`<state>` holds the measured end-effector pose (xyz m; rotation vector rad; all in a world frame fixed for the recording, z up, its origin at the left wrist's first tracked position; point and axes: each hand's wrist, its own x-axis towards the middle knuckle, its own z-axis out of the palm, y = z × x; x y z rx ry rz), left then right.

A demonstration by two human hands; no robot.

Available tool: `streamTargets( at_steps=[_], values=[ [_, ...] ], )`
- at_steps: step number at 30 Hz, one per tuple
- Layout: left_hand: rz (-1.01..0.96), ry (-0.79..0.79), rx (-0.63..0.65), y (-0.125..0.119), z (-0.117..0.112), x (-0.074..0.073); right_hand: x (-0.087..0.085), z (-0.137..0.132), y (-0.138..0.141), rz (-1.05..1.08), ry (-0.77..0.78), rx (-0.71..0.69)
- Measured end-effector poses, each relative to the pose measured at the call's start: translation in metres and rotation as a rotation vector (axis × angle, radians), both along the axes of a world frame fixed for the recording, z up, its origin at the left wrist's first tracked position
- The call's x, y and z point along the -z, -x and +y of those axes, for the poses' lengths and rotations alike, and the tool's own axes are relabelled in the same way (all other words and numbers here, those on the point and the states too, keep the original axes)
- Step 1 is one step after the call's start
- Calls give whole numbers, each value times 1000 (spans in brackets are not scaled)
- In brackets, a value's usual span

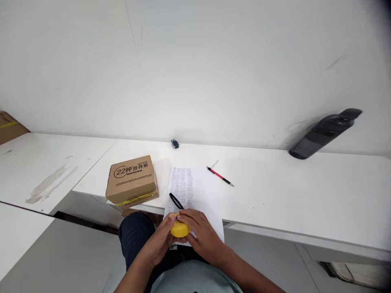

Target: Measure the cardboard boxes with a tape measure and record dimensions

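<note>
Both hands meet over my lap at the table's near edge, wrapped round a small yellow round object (179, 230) with a black loop (176, 201) sticking up from it. My left hand (161, 240) cups its left side, fingers curled. My right hand (204, 235) covers its right side and top, fingers bent over it. A printed sheet of paper (195, 191) lies on the white table (275, 195) just beyond the hands, hanging a little over the edge.
A taped cardboard box (132, 179) sits left of the paper. A red and black pen (220, 176) lies further back, a small dark object (174, 143) by the wall, and a dark cylindrical device (325, 133) leans at the right. Another box (9, 127) is far left.
</note>
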<state>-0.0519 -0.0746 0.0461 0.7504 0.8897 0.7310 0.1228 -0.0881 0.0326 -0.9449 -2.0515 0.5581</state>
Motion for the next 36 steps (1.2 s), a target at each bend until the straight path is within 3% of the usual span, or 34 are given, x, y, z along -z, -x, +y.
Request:
streamTargets(
  at_steps=[2, 3, 4, 7, 9, 12, 16, 20, 24, 30, 36],
  values=[
    [108, -160, -88, -9, 20, -4, -10, 17, -21, -117, 31, -33],
    [196, -246, -132, -13, 33, -5, -14, 29, -35, -144, 42, 22],
    [303, -333, -167, -18, 47, -6, -16, 43, -49, -159, 54, 139],
    [649, -648, -214, -29, 94, -4, -15, 89, -91, -265, 177, 768],
    [816, -877, -193, -33, 123, 0, -10, 114, -113, -377, 338, 872],
    [950, -1038, -234, -33, 156, 11, -7, 137, -130, -383, 442, 798],
    [915, -919, -430, -27, 176, 29, -14, 157, -121, -198, 418, 669],
    [801, -852, -472, -24, 177, 39, -9, 185, -82, 44, 354, 490],
    [787, -803, -480, -23, 176, 42, 12, 207, -52, 258, 318, 497],
    [726, -742, -490, -24, 181, 47, 26, 217, -55, 436, 389, 421],
    [742, -742, -472, -25, 182, 42, 26, 216, -57, 362, 393, 452]
  ],
)
